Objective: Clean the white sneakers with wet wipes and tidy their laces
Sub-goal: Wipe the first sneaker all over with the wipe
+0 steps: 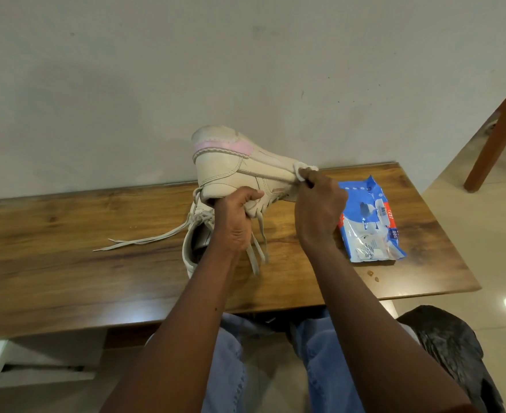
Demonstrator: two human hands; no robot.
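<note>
Shoe: white leather sneaker (230, 165), pink heel band, raised above the wooden bench (66, 234).
Left hand (235, 222): closed around its collar.
Right hand (317, 204): pinching a crumpled white wet wipe (303, 169) against its side.

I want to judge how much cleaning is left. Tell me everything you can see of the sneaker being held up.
The raised sneaker is off-white, leather-like, with a pink band near the sole edge and stitched panels. It is held above the wooden table, tipped on its side. The left hand grips its opening side, with loose laces dangling below. The right hand presses a white wipe against its side. The surface looks dull and slightly grubby.
</note>
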